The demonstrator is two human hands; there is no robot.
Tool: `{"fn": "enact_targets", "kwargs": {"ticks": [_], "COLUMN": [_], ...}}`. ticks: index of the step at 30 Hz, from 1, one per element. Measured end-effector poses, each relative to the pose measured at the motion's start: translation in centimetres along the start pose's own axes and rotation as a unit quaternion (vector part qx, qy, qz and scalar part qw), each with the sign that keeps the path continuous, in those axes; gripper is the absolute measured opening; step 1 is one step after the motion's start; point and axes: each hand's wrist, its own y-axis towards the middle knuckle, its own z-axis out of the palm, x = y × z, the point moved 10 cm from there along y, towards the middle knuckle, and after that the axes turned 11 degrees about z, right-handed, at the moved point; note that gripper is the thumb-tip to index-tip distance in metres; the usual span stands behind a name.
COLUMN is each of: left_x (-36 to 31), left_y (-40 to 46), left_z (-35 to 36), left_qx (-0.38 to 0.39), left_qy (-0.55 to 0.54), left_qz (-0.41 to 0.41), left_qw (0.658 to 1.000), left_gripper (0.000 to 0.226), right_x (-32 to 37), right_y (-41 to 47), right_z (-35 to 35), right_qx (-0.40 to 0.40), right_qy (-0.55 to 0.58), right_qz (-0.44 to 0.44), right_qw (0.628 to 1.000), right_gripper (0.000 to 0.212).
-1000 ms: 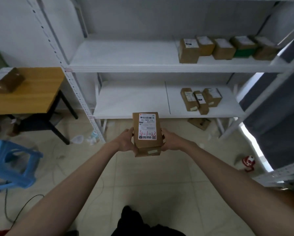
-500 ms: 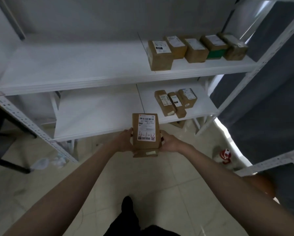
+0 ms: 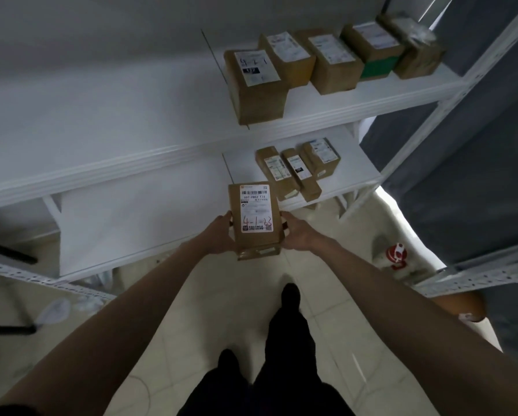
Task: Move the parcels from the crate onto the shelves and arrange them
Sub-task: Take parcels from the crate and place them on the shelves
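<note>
A brown cardboard parcel [image 3: 256, 220] with a white label marked "4-1-23" in red is held between both hands in front of the white shelving. My left hand [image 3: 218, 235] grips its left side and my right hand [image 3: 296, 234] grips its right side. The upper shelf [image 3: 131, 121] carries a row of several brown parcels [image 3: 330, 64] on its right half. On the lower shelf [image 3: 131, 211], three small parcels [image 3: 296, 171] stand together at the right. The crate is out of view.
A white metal upright [image 3: 432, 115] closes the shelf's right end, with a dark grey curtain [image 3: 477, 175] beyond. A red and white object [image 3: 397, 255] lies on the tiled floor at right. A second perforated rail [image 3: 477, 279] juts in low right. My dark-trousered legs [image 3: 281, 355] are below.
I have stepped closer to the shelves and turned right; the table and blue stool have left the view. Both hands still hold the parcel, which now sits just before the lower shelf's edge.
</note>
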Motion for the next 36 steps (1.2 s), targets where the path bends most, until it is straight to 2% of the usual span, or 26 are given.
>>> {"fn": "enact_targets", "kwargs": {"ticks": [6,12,20,29,33,36], "left_x": [2.9,7.1,14.8,19.5,19.4,18.2], "left_y": [9.2,18.8,29.0,33.6,33.6,31.5], "left_z": [0.1,0.5,0.8,1.8,2.3,1.9], "left_qx": [-0.017,-0.043,-0.081,-0.092,-0.081,-0.058], "left_qy": [-0.023,-0.046,-0.050,-0.076,-0.069,-0.044], "left_qz": [-0.055,-0.110,-0.160,-0.189,-0.203,-0.226], "left_qw": [0.998,0.992,0.983,0.975,0.973,0.971], "left_gripper": [0.094,0.092,0.087,0.084,0.088,0.097], "right_x": [-1.1,-1.3,-0.5,-1.2,-0.6,0.6], "right_y": [11.1,23.5,37.5,43.7,43.1,40.6], "right_z": [-3.7,-6.9,-7.1,-6.1,-6.4,-7.3], "right_qx": [0.002,-0.002,0.001,0.016,0.032,0.032], "right_qy": [-0.005,-0.003,-0.074,-0.145,-0.137,-0.127], "right_qz": [0.003,-0.011,-0.035,-0.019,-0.019,-0.031], "right_qw": [1.000,1.000,0.997,0.989,0.990,0.991], "right_gripper": [0.076,0.055,0.066,0.040,0.041,0.053]}}
